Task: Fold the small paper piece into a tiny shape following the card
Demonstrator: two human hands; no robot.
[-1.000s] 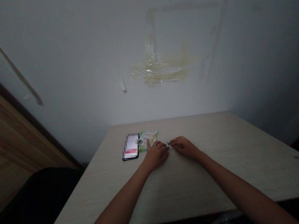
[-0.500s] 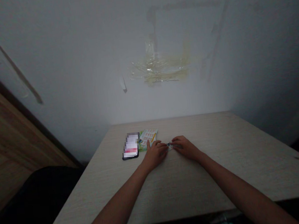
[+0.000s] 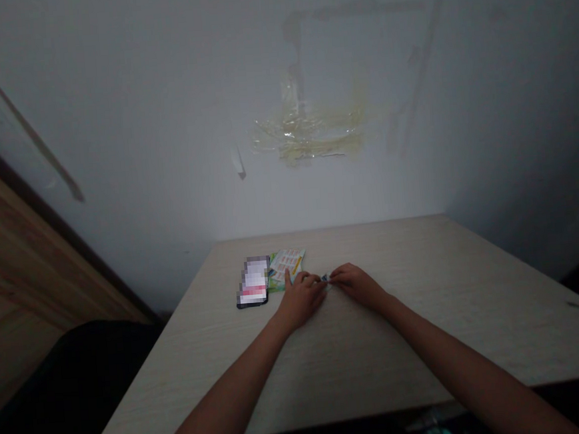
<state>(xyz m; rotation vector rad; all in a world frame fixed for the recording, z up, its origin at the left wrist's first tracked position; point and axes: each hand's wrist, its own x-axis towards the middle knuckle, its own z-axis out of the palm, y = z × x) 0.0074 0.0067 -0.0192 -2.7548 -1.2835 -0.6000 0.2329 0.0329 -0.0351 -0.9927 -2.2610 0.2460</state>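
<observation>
Okay, both hands are down on the table point(image 3: 429, 340), meeting near its middle. Left hand point(image 3: 300, 298) and right hand point(image 3: 359, 285) each have fingertips pinched together on 1 small bluish piece point(image 3: 326, 279). It sits between them, low over the tabletop, too tiny to identify. Wrists rest on the surface, probably to steady such fine work. Phone point(image 3: 253, 283) lies at 10 o'clock from my left hand, printed leaflet point(image 3: 290, 262) at 11 o'clock just beside it, likely parked in sight but off the work spot. Tape residue point(image 3: 308, 135) marks the wall at 12 o'clock.
</observation>
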